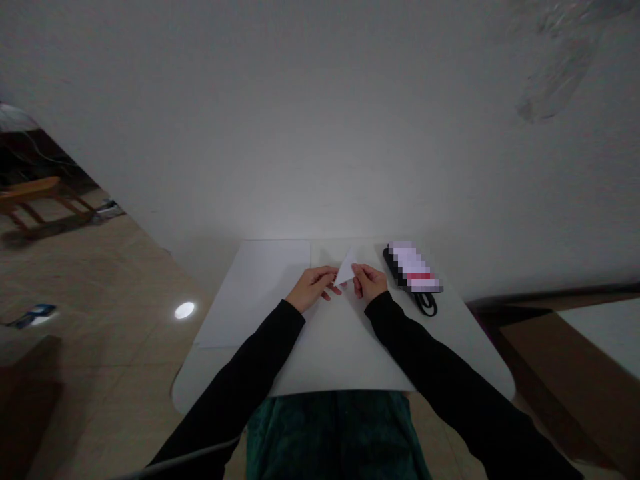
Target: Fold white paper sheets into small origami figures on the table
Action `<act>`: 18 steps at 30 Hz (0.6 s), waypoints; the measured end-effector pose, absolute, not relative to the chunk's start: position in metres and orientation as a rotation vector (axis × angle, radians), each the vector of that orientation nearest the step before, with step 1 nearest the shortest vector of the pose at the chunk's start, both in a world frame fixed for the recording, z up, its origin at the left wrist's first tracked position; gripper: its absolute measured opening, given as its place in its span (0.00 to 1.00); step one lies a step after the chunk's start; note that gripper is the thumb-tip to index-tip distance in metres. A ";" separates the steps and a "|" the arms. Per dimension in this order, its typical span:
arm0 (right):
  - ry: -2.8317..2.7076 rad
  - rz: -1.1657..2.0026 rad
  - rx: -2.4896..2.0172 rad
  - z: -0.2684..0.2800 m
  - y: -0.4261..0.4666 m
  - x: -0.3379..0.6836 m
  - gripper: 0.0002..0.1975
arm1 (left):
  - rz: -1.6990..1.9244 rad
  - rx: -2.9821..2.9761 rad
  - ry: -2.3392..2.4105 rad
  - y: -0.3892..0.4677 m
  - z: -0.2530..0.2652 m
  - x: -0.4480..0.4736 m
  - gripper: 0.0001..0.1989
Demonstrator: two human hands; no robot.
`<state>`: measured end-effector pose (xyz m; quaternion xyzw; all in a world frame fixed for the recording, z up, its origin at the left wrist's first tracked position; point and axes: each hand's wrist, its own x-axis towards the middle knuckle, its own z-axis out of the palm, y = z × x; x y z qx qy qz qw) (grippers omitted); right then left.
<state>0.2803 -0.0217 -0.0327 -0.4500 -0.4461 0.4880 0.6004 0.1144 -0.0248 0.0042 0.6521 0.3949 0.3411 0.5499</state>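
Note:
A small piece of folded white paper (345, 269), pointed at the top, is held up over the table between my two hands. My left hand (315, 285) grips its lower left corner between thumb and fingers. On the other side, my right hand (369, 283) pinches its right edge, the thumb lying on the face of the paper. Flat on the table to the left lies a large sheet of white paper (255, 287), partly behind my left forearm.
The white table (345, 363) stands against a grey wall (320, 120). At its right rests a phone (415, 268), its screen blurred out, beside a black looped strap (427, 305). A wooden stool (40, 193) is on the floor far left; a cardboard box (575, 360) sits right.

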 end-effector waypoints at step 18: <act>-1.058 1.606 -0.840 -0.025 -0.033 0.271 0.24 | 0.899 1.273 0.834 -0.026 0.005 0.117 0.24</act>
